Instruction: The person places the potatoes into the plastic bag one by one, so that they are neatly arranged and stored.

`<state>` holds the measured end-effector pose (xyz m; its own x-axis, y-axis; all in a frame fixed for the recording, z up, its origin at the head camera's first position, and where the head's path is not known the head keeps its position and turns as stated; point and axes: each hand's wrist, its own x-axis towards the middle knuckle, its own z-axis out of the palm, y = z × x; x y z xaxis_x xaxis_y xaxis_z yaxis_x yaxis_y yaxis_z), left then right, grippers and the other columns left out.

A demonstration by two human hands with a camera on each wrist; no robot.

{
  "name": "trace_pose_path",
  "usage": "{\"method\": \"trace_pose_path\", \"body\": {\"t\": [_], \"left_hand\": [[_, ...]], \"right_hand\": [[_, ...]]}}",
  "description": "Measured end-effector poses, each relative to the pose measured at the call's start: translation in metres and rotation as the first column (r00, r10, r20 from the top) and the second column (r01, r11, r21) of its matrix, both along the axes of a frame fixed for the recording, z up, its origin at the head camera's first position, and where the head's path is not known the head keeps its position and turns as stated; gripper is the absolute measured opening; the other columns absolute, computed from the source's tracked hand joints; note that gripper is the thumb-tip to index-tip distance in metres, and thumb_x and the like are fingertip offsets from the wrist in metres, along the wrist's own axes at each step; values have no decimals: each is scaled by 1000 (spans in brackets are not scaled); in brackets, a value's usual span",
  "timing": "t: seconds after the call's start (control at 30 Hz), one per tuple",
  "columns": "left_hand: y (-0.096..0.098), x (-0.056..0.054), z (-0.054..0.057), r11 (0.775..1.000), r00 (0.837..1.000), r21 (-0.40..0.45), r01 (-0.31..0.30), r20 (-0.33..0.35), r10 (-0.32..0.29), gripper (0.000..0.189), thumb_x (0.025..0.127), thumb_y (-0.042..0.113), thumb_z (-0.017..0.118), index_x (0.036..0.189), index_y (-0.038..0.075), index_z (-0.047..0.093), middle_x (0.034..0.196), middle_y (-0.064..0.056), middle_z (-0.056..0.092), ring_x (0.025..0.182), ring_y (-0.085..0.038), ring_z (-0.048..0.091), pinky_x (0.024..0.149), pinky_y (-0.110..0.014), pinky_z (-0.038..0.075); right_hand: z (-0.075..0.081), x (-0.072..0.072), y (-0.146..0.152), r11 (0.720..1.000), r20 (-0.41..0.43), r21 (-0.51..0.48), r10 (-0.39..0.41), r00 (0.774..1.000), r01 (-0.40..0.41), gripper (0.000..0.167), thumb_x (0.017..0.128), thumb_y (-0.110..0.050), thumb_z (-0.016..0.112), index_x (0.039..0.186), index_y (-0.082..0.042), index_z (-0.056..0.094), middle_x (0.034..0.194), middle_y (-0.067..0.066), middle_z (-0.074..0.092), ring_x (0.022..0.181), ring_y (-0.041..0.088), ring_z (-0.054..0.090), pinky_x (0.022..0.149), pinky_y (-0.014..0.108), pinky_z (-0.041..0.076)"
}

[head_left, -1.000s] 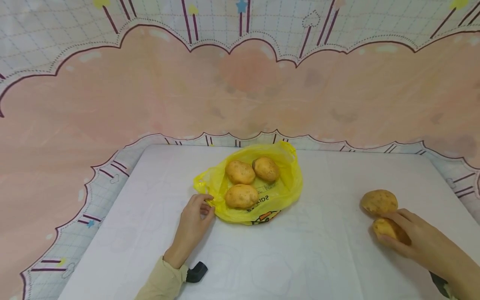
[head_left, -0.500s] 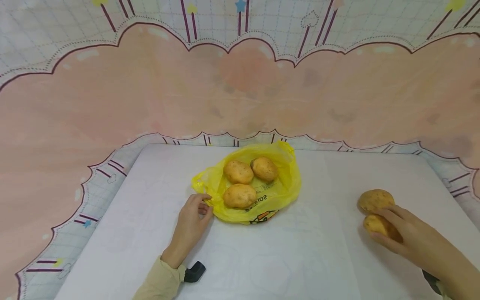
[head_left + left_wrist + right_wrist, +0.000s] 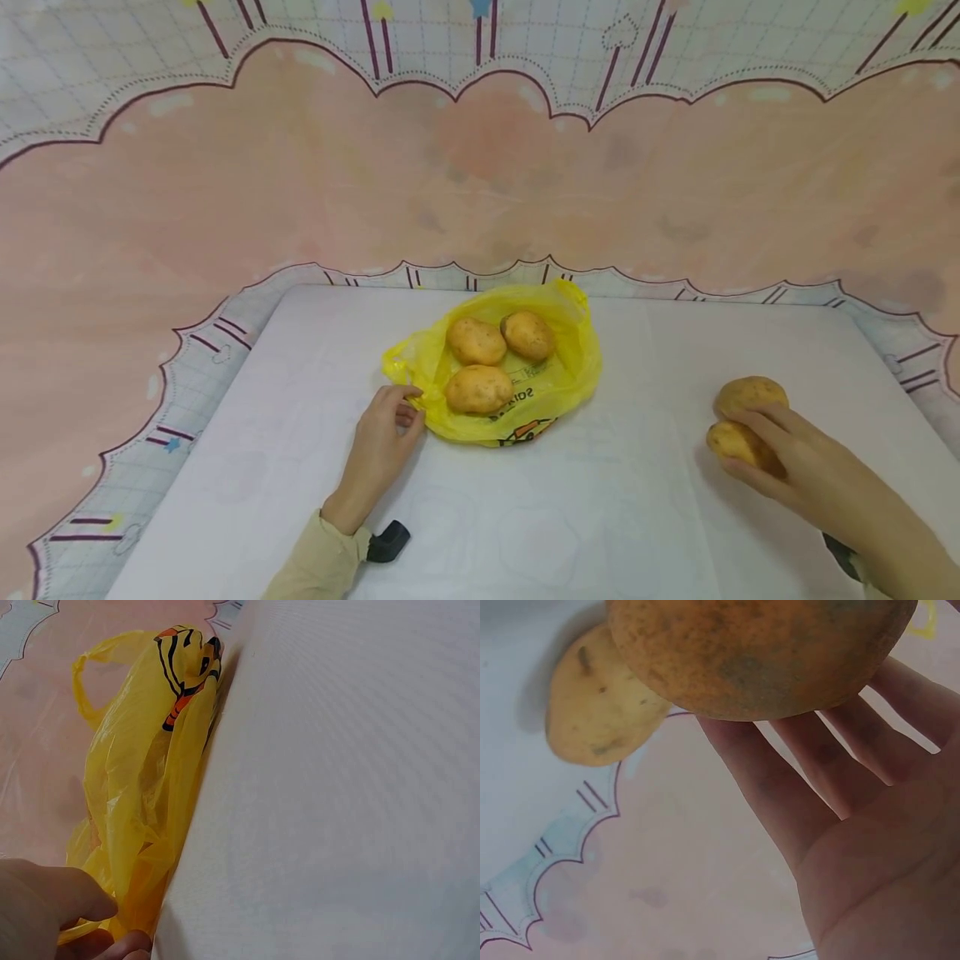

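Toward the far edge of the bench [image 3: 570,517], a yellow plastic bag [image 3: 576,379] is spread with its mouth upward, and three potatoes are held inside: one rear potato [image 3: 476,341], a second rear potato [image 3: 527,336] set close beside it, and a front potato [image 3: 480,389] near the printed wall. The bag's near corner is pinched between the thumb and fingers of the left hand [image 3: 378,437]. Near the right side of the bench, a fourth potato [image 3: 738,443] is gripped by the right hand [image 3: 813,479]; whether it is lifted clear cannot be told. Just beyond it a fifth potato [image 3: 752,392] is laid; whether the two touch cannot be told. Between the bag and the right hand, a broad stretch of white surface is seen, and more is shown along the near side. The film is thin, translucent and creased, marked with black stripes and orange patches [image 3: 187,656]. The potatoes are rounded, their tan skins flecked with dark spots. Behind the far edge, a pink patterned cloth [image 3: 480,183] is hung.
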<state>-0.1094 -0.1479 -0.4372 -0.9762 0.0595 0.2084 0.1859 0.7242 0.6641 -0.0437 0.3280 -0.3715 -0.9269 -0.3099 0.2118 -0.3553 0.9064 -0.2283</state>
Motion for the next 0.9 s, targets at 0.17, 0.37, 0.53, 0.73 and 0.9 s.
{"method": "trace_pose_path", "body": {"t": [0.17,0.37,0.53,0.73,0.9], "left_hand": [[0,1,1,1000,1000,-1,-3,5,3,27,88,3,70,114,5,62,107,-8,60,84,-16,64,75,-33,58],[0,1,1,1000,1000,2,-1,1,1,26,88,3,70,113,5,62,106,-8,60,84,-16,64,75,-33,58],[0,0,0,1000,1000,-3,1,-5,-1,27,88,3,70,113,5,62,106,-7,60,84,-16,64,75,-33,58],[1,1,-1,1000,1000,-2,3,-9,-3,27,88,3,71,113,5,62,105,-7,60,84,-16,64,75,-32,58],[1,1,0,1000,1000,-3,2,-2,-2,27,88,3,71,114,5,62,105,-7,60,84,-16,64,75,-32,58]], "right_hand": [[5,-4,-8,1000,-34,-5,29,999,-29,50,76,-34,85,115,-11,63,111,12,61,93,34,63,74,59,54],[11,-8,-18,998,-50,-11,65,997,-66,47,77,-32,84,115,-14,63,113,6,59,92,26,63,72,51,55],[15,-13,-24,997,-38,-8,83,996,-83,49,79,-34,82,119,-13,63,116,6,59,97,27,62,73,52,56],[18,-19,-35,994,-52,-3,108,993,-109,47,80,-33,82,118,-12,64,115,5,61,106,28,56,81,53,54],[20,-24,-44,989,-51,8,148,988,-148,48,80,-30,82,119,-9,64,115,5,63,103,27,60,85,52,54]]}}
